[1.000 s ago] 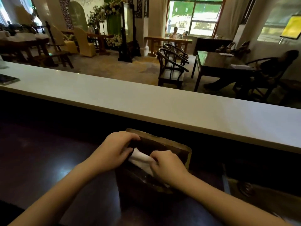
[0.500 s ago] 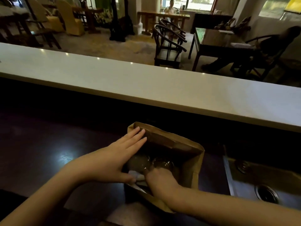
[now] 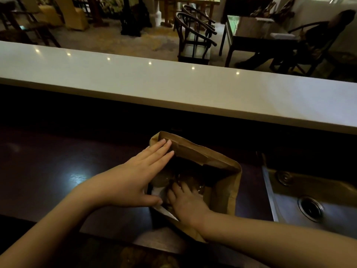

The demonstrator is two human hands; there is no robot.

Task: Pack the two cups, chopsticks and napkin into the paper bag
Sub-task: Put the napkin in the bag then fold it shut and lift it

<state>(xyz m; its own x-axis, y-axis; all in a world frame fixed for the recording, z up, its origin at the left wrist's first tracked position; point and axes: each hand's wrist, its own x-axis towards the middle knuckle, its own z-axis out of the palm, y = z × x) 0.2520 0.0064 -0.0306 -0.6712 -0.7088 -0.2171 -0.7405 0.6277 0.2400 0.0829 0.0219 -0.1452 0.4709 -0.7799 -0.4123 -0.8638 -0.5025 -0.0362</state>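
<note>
An open brown paper bag (image 3: 230, 182) stands on the dark worktop. Inside it I make out a clear cup lid (image 3: 159, 180) at the left and part of a second cup (image 3: 200, 188) in the middle. The white napkin (image 3: 158, 192) lies against the bag's near left wall. No chopsticks can be made out in the dim interior. My left hand (image 3: 135, 176) lies flat against the bag's left side, fingertips on its far rim and thumb at the near corner. My right hand (image 3: 186, 202) is down inside the bag, fingers spread over the contents.
A steel sink (image 3: 309, 207) with a round drain sits just right of the bag. Behind the bag a raised white counter ledge (image 3: 173, 88) runs across the view. The dark worktop (image 3: 58, 171) extends to the left. Chairs and tables stand in the room beyond.
A second ago both hands held the napkin at the bag's mouth. It now lies inside, my right hand has gone deeper, and my left hand has flattened against the bag's side.
</note>
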